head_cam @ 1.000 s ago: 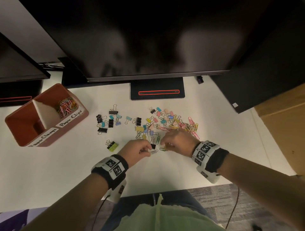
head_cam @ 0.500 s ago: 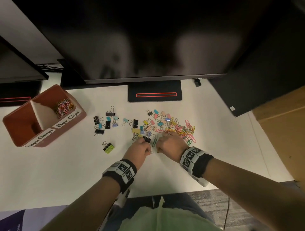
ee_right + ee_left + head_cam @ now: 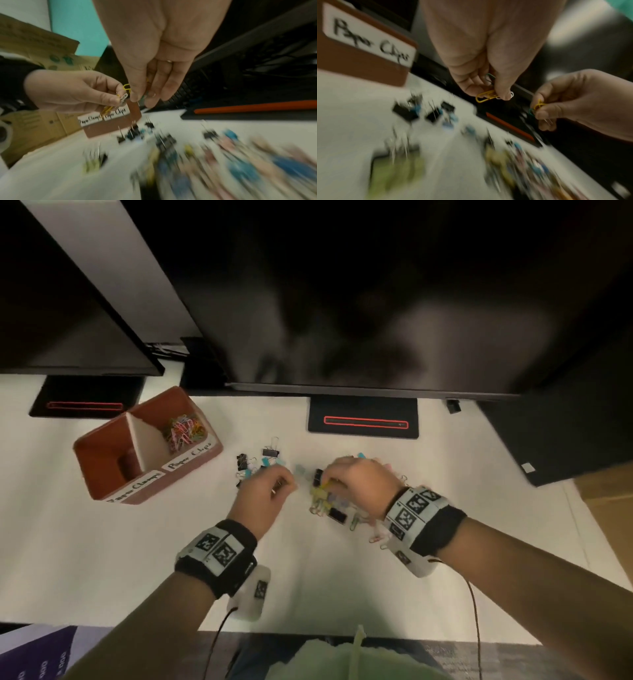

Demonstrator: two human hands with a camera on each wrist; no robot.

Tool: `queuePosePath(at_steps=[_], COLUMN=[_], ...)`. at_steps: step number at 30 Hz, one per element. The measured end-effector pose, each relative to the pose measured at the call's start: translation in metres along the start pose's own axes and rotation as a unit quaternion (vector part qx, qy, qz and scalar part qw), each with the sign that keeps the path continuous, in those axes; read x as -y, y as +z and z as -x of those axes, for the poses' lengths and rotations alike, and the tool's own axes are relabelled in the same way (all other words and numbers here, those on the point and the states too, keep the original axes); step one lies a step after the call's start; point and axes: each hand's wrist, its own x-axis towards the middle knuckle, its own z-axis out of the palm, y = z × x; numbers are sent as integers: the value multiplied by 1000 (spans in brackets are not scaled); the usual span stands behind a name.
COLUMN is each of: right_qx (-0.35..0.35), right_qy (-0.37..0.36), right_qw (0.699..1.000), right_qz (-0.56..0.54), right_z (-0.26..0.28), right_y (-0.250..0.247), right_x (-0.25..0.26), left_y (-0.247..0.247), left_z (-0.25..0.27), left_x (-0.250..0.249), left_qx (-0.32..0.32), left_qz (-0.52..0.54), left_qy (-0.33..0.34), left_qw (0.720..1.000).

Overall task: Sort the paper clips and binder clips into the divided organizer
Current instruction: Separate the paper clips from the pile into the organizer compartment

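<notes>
Bare desk (image 3: 102,559) lies open left of the scattered clips (image 3: 329,505). Monitor (image 3: 342,302) overhangs the rear; organizer (image 3: 113,494) stands far left.

White worktop (image 3: 85,559), dimly lit. Big dark monitor (image 3: 359,302) overhangs its far side; black stand base (image 3: 363,419) with a red outlined slot sits right under it. Second monitor (image 3: 61,330) left of the big one, own base (image 3: 85,402) with the same red slot below it. Pale wall strip (image 3: 113,268) between the two screens, cables (image 3: 164,349) at its foot. Cardboard box (image 3: 606,501) right of the big monitor, off the worktop edge. Grey carpet (image 3: 462,652) below the near edge. Right wrist view: teal wall (image 3: 77,27), more cardboard boxes (image 3: 34,44).
</notes>
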Motion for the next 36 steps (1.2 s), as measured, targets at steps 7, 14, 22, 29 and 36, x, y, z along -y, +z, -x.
queuePosePath(at_steps=[7, 14, 22, 29, 36], right_qx=[-53, 15, -125, -21, 80], right_qy=[-46, 68, 48, 250, 234], right_qw=[996, 993, 985, 968, 969], right_qz=[-54, -99, -107, -19, 21], right_z=[-145, -236, -158, -30, 17], right_y=[-14, 26, 22, 37, 62], right_x=[95, 144, 84, -4, -18], left_y=[-133, -183, -153, -35, 41], left_z=[-51, -68, -55, -44, -31], left_x=[55, 90, 63, 25, 7], left_qx=[-106, 2, 52, 214, 232], left_qz=[-16, -104, -36, -38, -124], left_qy=[-125, -193, -21, 10, -6], left_qw=[986, 976, 998, 976, 965])
